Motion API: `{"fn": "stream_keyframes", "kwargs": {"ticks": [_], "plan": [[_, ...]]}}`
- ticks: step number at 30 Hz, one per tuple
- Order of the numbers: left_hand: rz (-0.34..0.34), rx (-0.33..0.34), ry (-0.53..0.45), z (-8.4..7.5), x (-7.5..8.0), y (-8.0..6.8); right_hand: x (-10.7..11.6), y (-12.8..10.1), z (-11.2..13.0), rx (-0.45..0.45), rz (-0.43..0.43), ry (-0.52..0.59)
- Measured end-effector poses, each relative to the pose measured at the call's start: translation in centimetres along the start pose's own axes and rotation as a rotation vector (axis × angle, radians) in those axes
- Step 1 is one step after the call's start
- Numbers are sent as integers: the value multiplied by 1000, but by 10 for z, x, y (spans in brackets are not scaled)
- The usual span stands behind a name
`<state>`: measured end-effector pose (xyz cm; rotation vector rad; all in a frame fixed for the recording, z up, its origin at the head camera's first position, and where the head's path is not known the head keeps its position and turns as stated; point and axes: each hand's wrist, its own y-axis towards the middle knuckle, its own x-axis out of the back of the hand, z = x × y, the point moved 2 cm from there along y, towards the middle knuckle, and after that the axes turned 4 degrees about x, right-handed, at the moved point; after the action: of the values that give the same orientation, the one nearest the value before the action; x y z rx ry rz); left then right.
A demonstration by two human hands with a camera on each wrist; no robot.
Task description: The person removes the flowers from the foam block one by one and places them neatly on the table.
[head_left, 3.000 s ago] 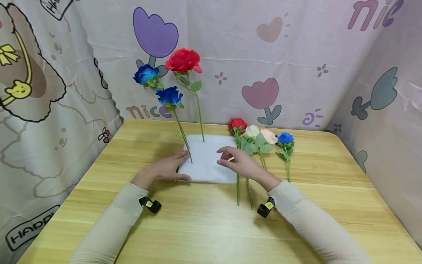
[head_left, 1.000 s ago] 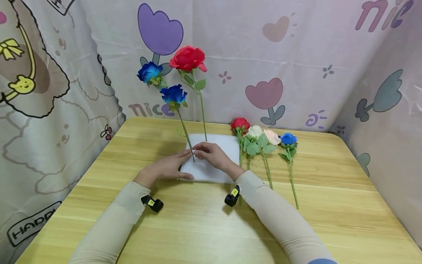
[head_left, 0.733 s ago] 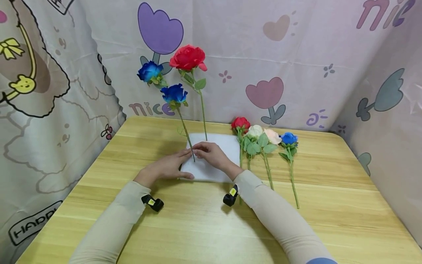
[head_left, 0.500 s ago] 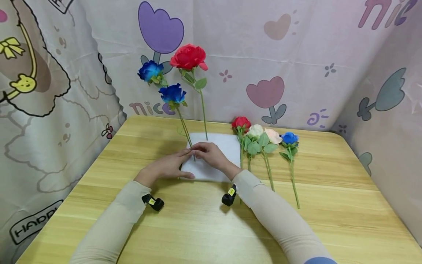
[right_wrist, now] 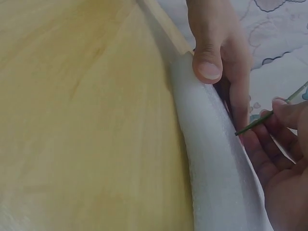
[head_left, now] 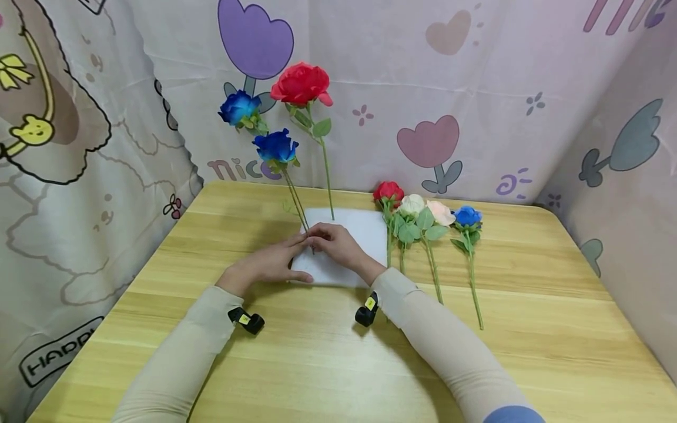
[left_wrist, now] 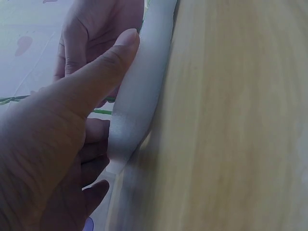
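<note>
My left hand (head_left: pixel 267 262) rests on the left side of a white foam block (head_left: pixel 359 232), its thumb along the front edge. In the right wrist view that thumb lies on the edge of the foam (right_wrist: pixel 211 144). My right hand (head_left: pixel 338 244) pinches the lower stem of a blue rose (head_left: pixel 275 145) that leans left over the block. The green stem (right_wrist: pixel 255 123) shows between thumb and fingers in the right wrist view. A second blue rose (head_left: pixel 240 108) leans further left, and a tall red rose (head_left: pixel 301 84) stands in the block's back part.
Right of the block lie several flowers on the wooden table (head_left: pixel 317 352): a red rose (head_left: pixel 388 191), a white one (head_left: pixel 412 204), a pale pink one (head_left: pixel 441 212) and a blue one (head_left: pixel 468 216). A printed cloth (head_left: pixel 476 70) hangs behind.
My right hand has come left from the block's right side and now pinches the front blue rose's stem. That rose has shifted slightly left. My left hand stays on the block.
</note>
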<state>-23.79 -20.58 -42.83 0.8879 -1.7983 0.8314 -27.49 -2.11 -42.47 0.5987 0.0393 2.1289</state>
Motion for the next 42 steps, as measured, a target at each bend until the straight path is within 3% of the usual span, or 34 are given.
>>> {"fn": "stream_keyframes", "kwargs": {"ticks": [18,33,42], "plan": [[-21,-6,59,0,2,4,7,6,12,46,-82,90],[-18,14,51,3,-3,4,24,-12,20,43,-69,9],[-48,-12,48,3,-3,6,45,-28,26,74,-96,-14]]}}
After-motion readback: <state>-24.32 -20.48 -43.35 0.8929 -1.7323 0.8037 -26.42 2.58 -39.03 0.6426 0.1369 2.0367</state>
